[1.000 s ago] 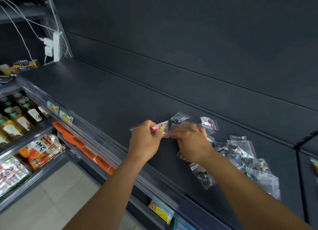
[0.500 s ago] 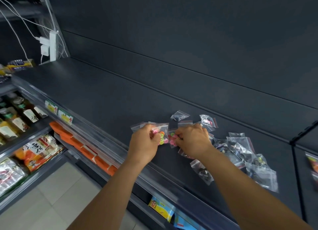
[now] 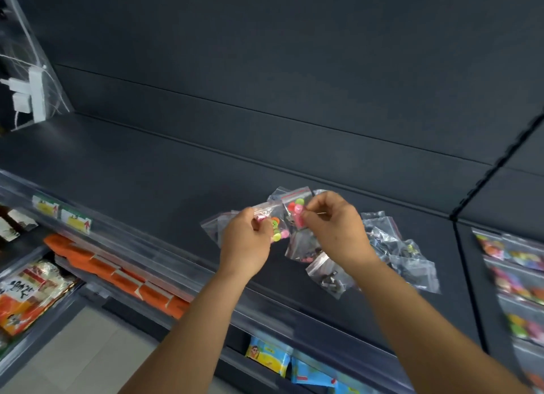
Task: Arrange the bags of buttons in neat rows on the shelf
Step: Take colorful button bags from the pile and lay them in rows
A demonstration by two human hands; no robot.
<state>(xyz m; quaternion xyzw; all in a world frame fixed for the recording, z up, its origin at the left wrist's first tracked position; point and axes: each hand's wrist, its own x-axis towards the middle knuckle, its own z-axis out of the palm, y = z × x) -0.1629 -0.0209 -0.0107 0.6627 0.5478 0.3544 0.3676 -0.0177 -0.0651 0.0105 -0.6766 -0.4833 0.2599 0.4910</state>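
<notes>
Bags of buttons [image 3: 394, 246] are being sorted on the shelf [image 3: 147, 169]; one bag each is being pinched by left hand [image 3: 245, 240] and right hand [image 3: 335, 225].

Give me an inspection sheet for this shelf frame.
Surface: dark grey metal shelf, mostly bare.
Job's things: clear zip bags of buttons in a loose pile, no rows yet.
Clutter: nothing seen.
Grippers: left hand pinches a bag of multicoloured buttons; right hand pinches a bag of red and green buttons.
Cables: white cables at a white power strip, far left.
Surroundings: orange packets below; bagged buttons in the right bay.
</notes>
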